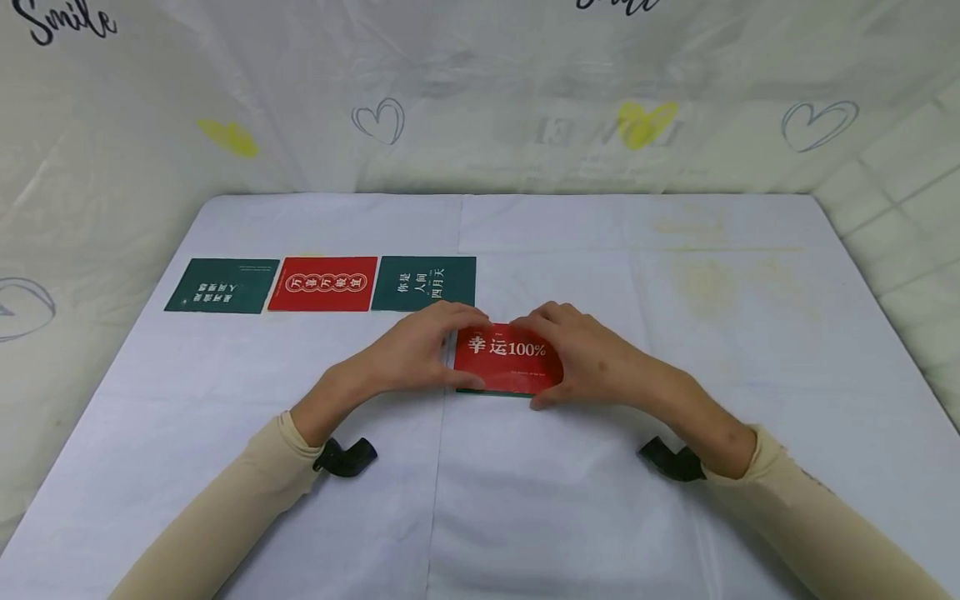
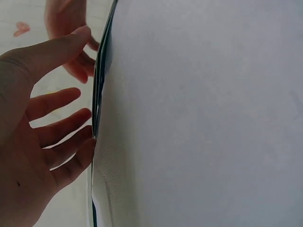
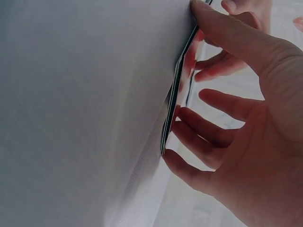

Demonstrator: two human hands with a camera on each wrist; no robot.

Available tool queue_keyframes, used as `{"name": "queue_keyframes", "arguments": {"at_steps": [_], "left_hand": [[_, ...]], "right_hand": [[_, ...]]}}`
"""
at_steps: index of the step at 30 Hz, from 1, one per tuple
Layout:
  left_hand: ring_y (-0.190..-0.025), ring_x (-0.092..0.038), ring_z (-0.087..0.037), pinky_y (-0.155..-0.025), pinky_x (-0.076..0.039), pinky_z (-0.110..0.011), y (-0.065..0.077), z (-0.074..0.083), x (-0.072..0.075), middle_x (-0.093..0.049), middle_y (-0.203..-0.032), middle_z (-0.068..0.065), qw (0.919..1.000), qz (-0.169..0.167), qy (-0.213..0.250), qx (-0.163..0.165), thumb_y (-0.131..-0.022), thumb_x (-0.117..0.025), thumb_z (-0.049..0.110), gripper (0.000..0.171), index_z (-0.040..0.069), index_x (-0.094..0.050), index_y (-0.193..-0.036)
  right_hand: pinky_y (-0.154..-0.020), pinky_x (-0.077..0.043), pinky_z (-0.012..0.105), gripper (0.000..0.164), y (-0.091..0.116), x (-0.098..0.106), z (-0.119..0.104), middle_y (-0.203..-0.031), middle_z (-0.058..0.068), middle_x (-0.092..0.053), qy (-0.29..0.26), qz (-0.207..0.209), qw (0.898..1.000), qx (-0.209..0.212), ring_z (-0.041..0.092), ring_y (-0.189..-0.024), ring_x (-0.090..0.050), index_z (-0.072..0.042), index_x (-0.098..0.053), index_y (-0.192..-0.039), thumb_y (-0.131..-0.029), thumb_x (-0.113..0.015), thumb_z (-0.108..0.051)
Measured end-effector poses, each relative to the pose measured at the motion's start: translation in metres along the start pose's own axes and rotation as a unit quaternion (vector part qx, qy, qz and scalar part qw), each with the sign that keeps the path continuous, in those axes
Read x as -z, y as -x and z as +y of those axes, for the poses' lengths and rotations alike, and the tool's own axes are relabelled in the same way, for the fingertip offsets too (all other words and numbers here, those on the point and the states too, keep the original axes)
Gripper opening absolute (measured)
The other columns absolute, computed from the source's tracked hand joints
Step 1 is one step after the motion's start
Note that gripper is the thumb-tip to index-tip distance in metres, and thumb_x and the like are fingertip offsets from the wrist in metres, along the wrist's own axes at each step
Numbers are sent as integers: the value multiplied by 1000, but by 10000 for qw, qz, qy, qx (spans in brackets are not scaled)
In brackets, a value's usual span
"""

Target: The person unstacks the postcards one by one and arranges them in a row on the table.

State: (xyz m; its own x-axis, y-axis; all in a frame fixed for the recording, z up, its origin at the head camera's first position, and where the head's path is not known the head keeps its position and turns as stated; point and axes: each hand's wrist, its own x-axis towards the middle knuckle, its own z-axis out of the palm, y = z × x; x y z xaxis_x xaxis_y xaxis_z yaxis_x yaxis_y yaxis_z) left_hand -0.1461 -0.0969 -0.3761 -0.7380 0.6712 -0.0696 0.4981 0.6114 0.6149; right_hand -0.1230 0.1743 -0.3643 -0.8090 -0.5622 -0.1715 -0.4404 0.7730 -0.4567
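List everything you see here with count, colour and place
Green cards: 2, green, row's two ends
Red card: 1, red, mid-row
Card stack: 1, red on top, green edge beneath, nearer the person than the row
Table: 1, white, under the cards
Yellowish marks: several, faint, far right of the table
Backdrop: 1, whitish, behind the table
Yellow hearts: 2, yellow, on the backdrop
Outlined hearts: 2 whole, grey-blue, on the backdrop
Lettering: 2 pieces, black, backdrop's top, one cut off
Curved pieces: 2, black, near side, left and right
Sleeves: 2, beige, near side
Left hand: 1, bare, holding the stack's left end
Right hand: 1, bare, holding its right end
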Motion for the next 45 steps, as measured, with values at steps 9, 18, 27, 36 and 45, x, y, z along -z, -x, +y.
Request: {"name": "queue_keyframes", "arguments": {"at_steps": [9, 18, 27, 36, 45], "left_hand": [[-138, -50, -18, -97, -61, -37, 1, 1, -1, -57, -146, 1, 9999, -119, -37, 20, -73, -94, 41, 80, 23, -61, -144], [-137, -48, -17, -98, -60, -36, 1, 2, -3, -56, -145, 0, 9997, -178, -183, -7, -70, -95, 45, 85, 25, -60, -145], [-138, -47, -17, -99, -60, -38, 1, 4, -3, -55, -146, 0, 9995, -261, -145, 31, -71, -94, 46, 87, 24, -58, -147], [-139, -46, -17, -96, -61, -36, 1, 3, -5, -54, -147, 0, 9993, -302, -199, 34, -71, -95, 41, 88, 24, -57, -148], [-137, -47, -17, -94, -62, -35, 1, 4, -5, -54, -146, 1, 9994, -285, -203, 31, -69, -96, 41, 89, 25, -57, -148]], "right_hand": [[-96, -60, 48, 101, 1, 0, -2, -142, 5, -56, 100, -76, 9999, 78, 26, -131, -54, -18, -49, -152, -66, -98, -36], [-96, -61, 45, 101, 3, 2, -2, -140, 4, -56, -53, -104, 9996, 238, 24, -130, -53, -17, -48, -152, -67, -98, -38], [-97, -61, 44, 93, 4, 4, 0, -142, 4, -53, -349, 33, 9986, 391, 23, -133, -51, -15, -50, -148, -70, -97, -31], [-99, -59, 48, 105, 3, 0, 3, -149, 3, -53, 13, -75, 9996, 271, 26, -136, -51, -17, -46, -154, -66, -98, -41], [-99, -58, 48, 102, 4, 1, 0, -144, 2, -56, 138, -124, 9993, 339, 23, -132, -53, -17, -47, -153, -66, -98, -36]]}}
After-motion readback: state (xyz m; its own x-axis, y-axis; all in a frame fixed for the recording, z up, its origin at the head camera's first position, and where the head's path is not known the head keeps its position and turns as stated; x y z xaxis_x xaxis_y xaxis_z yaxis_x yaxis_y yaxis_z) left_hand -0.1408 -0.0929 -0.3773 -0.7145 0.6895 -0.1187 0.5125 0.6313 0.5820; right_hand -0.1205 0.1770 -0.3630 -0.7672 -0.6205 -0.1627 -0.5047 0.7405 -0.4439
